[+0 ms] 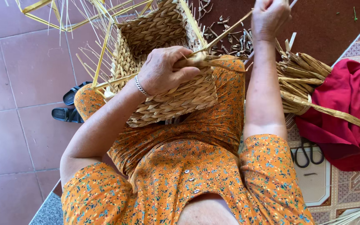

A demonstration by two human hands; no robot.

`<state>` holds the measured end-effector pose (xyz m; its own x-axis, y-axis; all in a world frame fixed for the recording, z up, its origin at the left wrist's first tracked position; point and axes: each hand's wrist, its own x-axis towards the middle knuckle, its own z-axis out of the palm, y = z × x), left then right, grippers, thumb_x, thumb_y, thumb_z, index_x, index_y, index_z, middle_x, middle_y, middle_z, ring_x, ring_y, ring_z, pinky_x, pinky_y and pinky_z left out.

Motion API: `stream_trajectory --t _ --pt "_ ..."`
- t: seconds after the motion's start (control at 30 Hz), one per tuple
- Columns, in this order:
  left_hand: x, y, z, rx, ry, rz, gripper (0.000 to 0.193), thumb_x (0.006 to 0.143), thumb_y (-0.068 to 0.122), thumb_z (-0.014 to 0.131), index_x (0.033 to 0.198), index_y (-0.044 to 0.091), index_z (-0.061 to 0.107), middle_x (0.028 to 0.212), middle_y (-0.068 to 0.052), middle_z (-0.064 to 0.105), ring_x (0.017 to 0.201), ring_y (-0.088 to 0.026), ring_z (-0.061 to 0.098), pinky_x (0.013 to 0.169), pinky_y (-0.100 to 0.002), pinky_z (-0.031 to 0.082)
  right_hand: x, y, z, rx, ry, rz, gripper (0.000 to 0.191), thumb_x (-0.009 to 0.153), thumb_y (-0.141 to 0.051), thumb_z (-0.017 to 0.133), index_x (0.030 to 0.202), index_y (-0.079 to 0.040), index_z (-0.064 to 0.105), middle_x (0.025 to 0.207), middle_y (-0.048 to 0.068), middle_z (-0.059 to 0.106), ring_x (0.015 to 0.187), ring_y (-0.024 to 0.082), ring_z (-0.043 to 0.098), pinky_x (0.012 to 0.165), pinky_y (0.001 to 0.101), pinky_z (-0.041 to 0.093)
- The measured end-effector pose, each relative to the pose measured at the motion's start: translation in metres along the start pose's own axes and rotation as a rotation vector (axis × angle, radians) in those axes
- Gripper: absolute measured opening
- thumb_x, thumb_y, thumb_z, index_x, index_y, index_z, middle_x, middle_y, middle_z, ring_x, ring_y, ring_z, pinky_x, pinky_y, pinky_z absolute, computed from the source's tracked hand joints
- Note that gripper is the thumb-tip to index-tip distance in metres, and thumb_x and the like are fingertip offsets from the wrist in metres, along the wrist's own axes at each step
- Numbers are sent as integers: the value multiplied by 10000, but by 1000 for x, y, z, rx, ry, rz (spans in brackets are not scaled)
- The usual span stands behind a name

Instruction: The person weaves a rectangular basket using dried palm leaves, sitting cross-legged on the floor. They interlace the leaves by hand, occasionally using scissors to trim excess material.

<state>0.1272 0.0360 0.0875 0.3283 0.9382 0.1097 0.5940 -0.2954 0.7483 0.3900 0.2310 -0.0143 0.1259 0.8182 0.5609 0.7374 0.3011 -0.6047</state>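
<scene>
Your orange flowered dress (188,175) fills the foreground; on your lap rests the half-woven tan straw basket (167,96). Your left hand (163,71) clamps its rim, your right hand (267,16) is fisted around a pale straw strand (226,33) pulled taut.

Orange dress (188,166), short-sleeved, printed all over with small flowers in teal, red, white. Sleeves end above elbows, loose hems. Front placket with small pale round buttons (186,171) down chest, three showing. Fabric thin, creased across lap. Forearms bare. Left hand (163,71): silver beaded bracelet (140,86) at wrist, narrow, close-fitting. Right hand (268,16): no jewellery showing, wrist bare. No rings visible on either hand.
</scene>
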Motion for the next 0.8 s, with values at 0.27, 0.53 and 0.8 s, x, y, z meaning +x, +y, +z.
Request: stream_trajectory --t 0.27,0.53,0.8 --pt "1 -6 0 -81 5 -85 215 975 260 752 1022 51 750 774 -81 746 578 -140 657 561 -305 530 13 37 -34 453 164 243 210 1009 -86 695 823 -27 615 678 26 621 536 113 584 441 307 512" --pt "15 -12 -9 24 7 -76 377 1098 427 535 1029 115 736 792 -8 735 643 -102 679 579 -279 534 -10 53 -107 377 -285 340 234 1136 -225 687 1089 3 664 814 33 713 641 73 673 524 207 513" --pt "42 -7 52 449 425 -122 329 1013 302 583 762 89 599 606 -35 583 449 -140 497 396 -334 424 -37 7 -94 588 -442 145 228 1152 -162 725 1096 57 695 922 72 719 785 98 675 708 233 558"
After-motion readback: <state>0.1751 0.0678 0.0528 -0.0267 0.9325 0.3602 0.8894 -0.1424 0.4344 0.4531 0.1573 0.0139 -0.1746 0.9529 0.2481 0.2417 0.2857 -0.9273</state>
